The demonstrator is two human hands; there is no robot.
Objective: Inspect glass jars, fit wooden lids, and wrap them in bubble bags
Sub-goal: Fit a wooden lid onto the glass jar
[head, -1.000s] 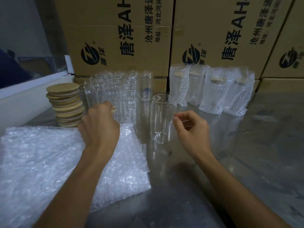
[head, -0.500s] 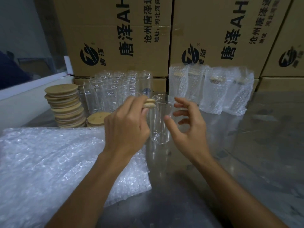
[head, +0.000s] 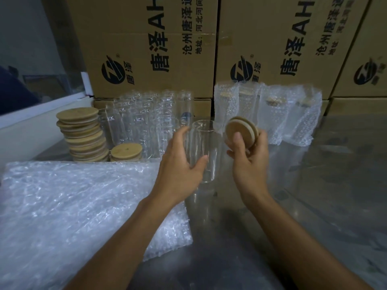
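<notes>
A clear glass jar (head: 206, 143) stands upright on the steel table (head: 314, 195), open at the top. My left hand (head: 180, 166) curls round its left side, thumb across the front. My right hand (head: 249, 164) holds a round wooden lid (head: 240, 127) tilted on edge just right of the jar's rim, thumb pressed on its face. A stack of wooden lids (head: 82, 137) and a short second stack (head: 126, 151) sit at the back left. Several bare jars (head: 146, 120) stand behind. A pile of bubble bags (head: 73, 206) lies at the left.
Several jars wrapped in bubble bags (head: 272, 116) stand at the back right. Printed cardboard boxes (head: 150, 49) wall off the rear. A white ledge (head: 37, 114) borders the table's left side.
The lid went from my left hand to my right hand, which now holds it beside the jar's rim. My left hand moved onto the jar.
</notes>
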